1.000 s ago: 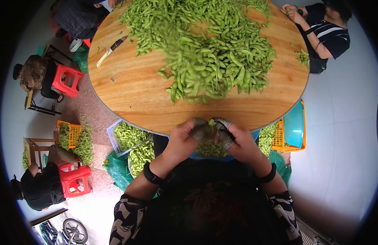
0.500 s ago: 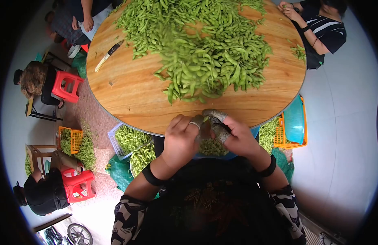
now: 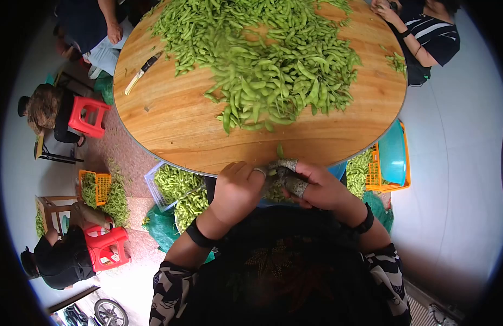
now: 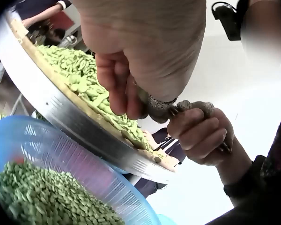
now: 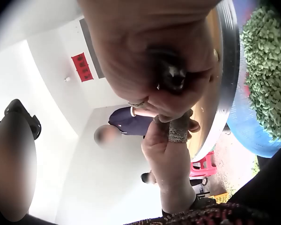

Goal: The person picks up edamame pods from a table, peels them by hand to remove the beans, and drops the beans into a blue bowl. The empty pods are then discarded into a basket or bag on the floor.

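One slim green pod (image 3: 280, 149) points upward near the middle of the head view; plump green pods (image 3: 287, 81) lie heaped at upper centre. A dark, shiny tool (image 5: 174, 76), perhaps metal, shows at upper centre-right of the right-wrist view.

Head view: knife (image 3: 141, 74) approx 10 o'clk; red stool (image 3: 81, 117) w/ person in camo top (image 3: 44, 106) nr 9–10; 2nd red stool (image 3: 101, 243) w/ person in blk (image 3: 66, 255) at 8; motorbike wheel (image 3: 111, 313) btwn 7 & 8. Blue basin (image 3: 392, 155) & orange crate (image 3: 393, 188) at 3; person in striped blk top (image 3: 433, 41) at 2. Rt wrist view: red sign (image 5: 82, 67) on wall (image 5: 51, 75), 10 o'clk.
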Available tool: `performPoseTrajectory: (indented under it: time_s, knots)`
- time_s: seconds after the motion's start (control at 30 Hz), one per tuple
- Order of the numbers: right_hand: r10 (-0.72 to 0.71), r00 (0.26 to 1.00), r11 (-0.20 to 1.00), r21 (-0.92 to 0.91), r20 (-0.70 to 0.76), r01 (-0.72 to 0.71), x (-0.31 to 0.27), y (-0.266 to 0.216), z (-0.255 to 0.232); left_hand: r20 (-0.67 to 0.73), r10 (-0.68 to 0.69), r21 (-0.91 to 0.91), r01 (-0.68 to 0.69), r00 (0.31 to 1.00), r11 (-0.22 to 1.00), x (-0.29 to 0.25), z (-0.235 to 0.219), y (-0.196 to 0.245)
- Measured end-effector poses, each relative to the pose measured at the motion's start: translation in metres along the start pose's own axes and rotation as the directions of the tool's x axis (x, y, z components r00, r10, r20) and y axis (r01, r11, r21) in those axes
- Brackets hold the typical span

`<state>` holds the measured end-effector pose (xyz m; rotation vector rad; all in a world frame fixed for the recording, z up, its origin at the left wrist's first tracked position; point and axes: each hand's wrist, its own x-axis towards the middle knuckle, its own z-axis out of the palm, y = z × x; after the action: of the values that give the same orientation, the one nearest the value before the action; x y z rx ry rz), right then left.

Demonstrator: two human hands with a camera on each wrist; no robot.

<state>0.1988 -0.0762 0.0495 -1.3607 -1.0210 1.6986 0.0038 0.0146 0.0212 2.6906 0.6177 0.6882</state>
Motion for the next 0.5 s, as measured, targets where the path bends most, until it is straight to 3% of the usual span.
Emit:
performPoseTrajectory:
  time_s: [0.07,0.13,0.17,0.2,0.23,0.27,0.33,0.37,0.4,0.43,0.47,0.5]
  knots:
    - [-0.034,0.999,0.997,-0.074,-0.007,0.033,-0.002,0.001,0.000,-0.009,0.042,0.100,-0.041,0.999,0.994,0.000,0.002,0.005]
    - [-0.228,0.973,0.957,-0.188,-0.031,0.219,-0.002,0.007,0.001,-0.027,-0.027,-0.035,0.026,0.999,0.999,-0.003,0.006,0.007]
    - [-0.229,0.973,0.958,-0.186,-0.034,0.219,-0.003,0.007,0.000,-0.025,-0.024,-0.035,0.023,0.999,0.999,-0.006,0.004,0.009]
    - [-0.155,0.988,0.985,-0.078,-0.021,0.152,-0.006,0.006,-0.001,0.164,-0.236,-0.597,0.287,0.958,0.750,-0.008,0.000,0.010]
    - [-0.079,0.997,0.996,0.029,0.002,0.079,-0.008,0.006,-0.002,0.431,-0.281,-0.858,0.485,0.858,0.166,-0.010,-0.003,0.011]
    - [-0.080,0.997,0.996,0.029,0.003,0.080,-0.010,0.008,-0.004,0.431,-0.281,-0.858,0.486,0.858,0.166,-0.009,-0.007,0.012]
    - [0.000,0.998,0.968,0.252,0.058,-0.015,-0.010,0.014,-0.007,0.629,-0.228,-0.777,0.615,0.743,-0.137,-0.006,-0.012,0.012]
    - [-0.001,0.998,0.968,0.252,0.058,-0.014,-0.005,0.021,-0.006,0.629,-0.228,-0.776,0.615,0.743,-0.136,-0.007,-0.011,0.012]
    - [-0.244,0.967,0.966,0.063,-0.074,0.249,0.003,0.029,-0.003,0.547,-0.241,-0.808,0.581,0.802,0.096,-0.008,-0.008,0.011]
    - [-0.488,0.859,0.871,-0.155,-0.154,0.466,0.007,0.035,0.000,0.464,-0.229,-0.793,0.517,0.856,0.322,-0.011,-0.004,0.012]
    - [-0.487,0.858,0.872,-0.152,-0.163,0.465,0.007,0.037,0.000,0.471,-0.222,-0.790,0.520,0.854,0.323,-0.014,0.001,0.013]
    - [-0.486,0.865,0.839,-0.346,-0.128,0.420,0.008,0.031,0.000,0.383,-0.165,-0.751,0.411,0.909,0.518,-0.017,0.007,0.013]
